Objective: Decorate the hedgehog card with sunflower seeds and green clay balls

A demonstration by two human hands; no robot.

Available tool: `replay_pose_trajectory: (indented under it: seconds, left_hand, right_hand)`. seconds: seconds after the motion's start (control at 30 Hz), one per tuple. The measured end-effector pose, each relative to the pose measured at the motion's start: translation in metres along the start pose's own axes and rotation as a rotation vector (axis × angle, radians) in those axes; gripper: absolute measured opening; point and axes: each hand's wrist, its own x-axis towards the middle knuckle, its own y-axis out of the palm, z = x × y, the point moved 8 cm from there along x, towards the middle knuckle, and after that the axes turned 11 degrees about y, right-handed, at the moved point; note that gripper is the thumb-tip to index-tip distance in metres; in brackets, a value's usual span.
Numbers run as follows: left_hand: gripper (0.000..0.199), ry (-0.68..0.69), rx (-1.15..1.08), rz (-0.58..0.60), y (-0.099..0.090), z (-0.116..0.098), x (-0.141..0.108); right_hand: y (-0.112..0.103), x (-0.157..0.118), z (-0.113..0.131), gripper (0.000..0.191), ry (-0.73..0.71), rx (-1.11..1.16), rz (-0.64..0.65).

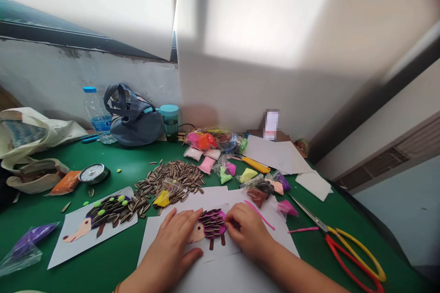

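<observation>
At six o'clock on a green-topped table [103, 158], a hedgehog collage [210, 228] sits on white paper [213, 197] between a person's two hands, with a tan clay face, a purple body, striped sunflower seeds [215, 222] and two brown legs. The left hand [172, 238] lies flat and open, fingers spread on the paper beside the hedgehog's snout. The right hand [245, 231] is narrower, its curled fingers [231, 224] touching the hedgehog's back edge; whether they pinch a small piece cannot be told. The collage looks light, and the paper thin and floppy, while the seeds seem only bedded in soft clay and could shift if pressed or brushed. It would be best taken by the bare paper margins, away from the seeds. A thin pink clay strand [258, 215] lies just beside the right hand. At nine o'clock rests a second hedgehog collage [92, 224] dotted with green clay, and a loose pile of sunflower seeds [172, 176] spreads at eleven o'clock. Small bags of coloured clay [257, 194] cluster at one o'clock, and scissors [330, 233] with red and yellow handles lie at three o'clock.
</observation>
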Motion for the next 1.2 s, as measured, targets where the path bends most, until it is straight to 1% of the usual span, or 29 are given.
replay_pose_trajectory:
  seconds: [0.13,0.4,0.6,0.8,0.93,1.0,1.1,1.2]
  left_hand:
    - [0.088,0.006,-0.001,-0.010,-0.001,-0.001,0.000]
    - [0.087,0.008,-0.012,-0.007,-0.001,-0.001,-0.001]
    - [0.085,0.006,0.007,-0.017,-0.002,0.000,0.000]
    - [0.083,0.026,0.029,-0.023,-0.001,0.000,0.001]
    - [0.080,0.032,0.028,-0.042,-0.003,-0.001,0.000]
    - [0.079,0.029,0.018,-0.048,-0.005,-0.001,0.000]
    - [0.078,0.020,-0.008,-0.045,-0.006,0.000,0.001]
    - [0.074,0.000,-0.037,-0.040,-0.008,0.001,0.003]
  right_hand:
    - [0.003,-0.002,0.003,0.012,-0.043,-0.064,-0.014]
    - [0.009,-0.006,0.016,0.012,-0.200,-0.286,-0.058]
    - [0.013,-0.007,0.019,0.014,-0.232,-0.350,-0.081]
    - [0.011,-0.008,0.018,0.013,-0.223,-0.328,-0.070]
    - [0.003,-0.009,0.019,0.011,-0.185,-0.236,-0.019]
    - [-0.004,-0.007,0.020,0.012,-0.163,-0.172,0.000]
    - [-0.014,0.000,0.018,0.014,-0.141,-0.101,-0.004]
    - [-0.015,0.014,0.015,0.017,-0.119,-0.093,0.017]
